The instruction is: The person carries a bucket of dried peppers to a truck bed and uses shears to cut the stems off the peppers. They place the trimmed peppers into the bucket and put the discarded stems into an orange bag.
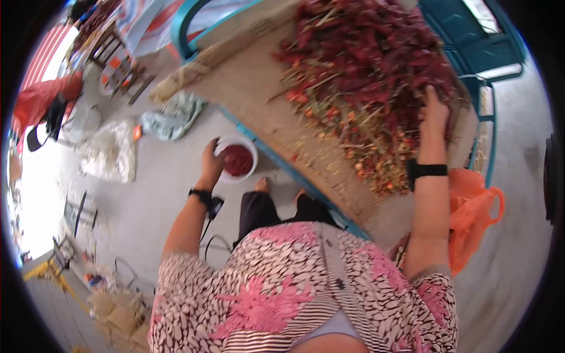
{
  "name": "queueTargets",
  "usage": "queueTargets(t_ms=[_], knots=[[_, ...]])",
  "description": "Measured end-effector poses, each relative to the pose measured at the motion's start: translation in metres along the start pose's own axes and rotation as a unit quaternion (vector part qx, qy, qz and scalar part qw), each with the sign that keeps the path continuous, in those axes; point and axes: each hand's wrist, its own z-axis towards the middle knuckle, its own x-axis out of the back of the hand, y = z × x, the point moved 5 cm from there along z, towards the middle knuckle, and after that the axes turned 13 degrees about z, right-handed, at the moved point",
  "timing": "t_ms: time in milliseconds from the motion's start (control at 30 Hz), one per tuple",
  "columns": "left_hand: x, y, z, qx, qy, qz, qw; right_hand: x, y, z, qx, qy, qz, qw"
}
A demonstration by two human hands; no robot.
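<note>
A heap of dark red dried chili peppers point(376, 53) covers the far right of a cardboard-covered table point(247, 76). Loose stems, seeds and orange-red caps point(347, 135) lie along its near side. My right hand point(434, 112) reaches into the right side of the heap, fingers partly curled against the chilies; whatever they grip cannot be made out. Down to the left, my left hand point(213, 162) is at the left rim of a white bucket point(253, 154), thumb and fingers apart. Red chili pieces point(237, 160) lie inside this bucket.
A teal chair point(482, 41) stands beyond the table's right side. An orange plastic bag point(471, 212) hangs by my right arm. Plastic bags point(112, 150), a greenish bag point(173, 117) and a small wooden chair point(118, 62) are on the left floor. A black cable point(215, 238) trails near my left wrist.
</note>
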Motion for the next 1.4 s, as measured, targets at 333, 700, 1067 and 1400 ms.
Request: queueTargets(t_ms=[333, 700, 1067, 1400], knots=[[0.129, 0.253, -0.014, -0.146, 0.198, -0.166, 0.955, -0.017, 0.003, -0.008, -0.031, -0.009, 0.137, 0.99], [0.088, 0.405, -0.006, -0.289, -0.117, -0.235, 0.921, -0.015, -0.042, -0.094, 0.033, -0.061, 0.087, 0.994], [0.031, 0.428, 0.02, -0.202, -0.163, -0.345, 0.902, -0.021, -0.038, -0.185, 0.213, -0.134, -0.153, 0.956], [0.039, 0.418, 0.013, -0.258, -0.148, -0.289, 0.91, -0.04, -0.057, -0.177, 0.109, -0.241, 0.0, 0.964]])
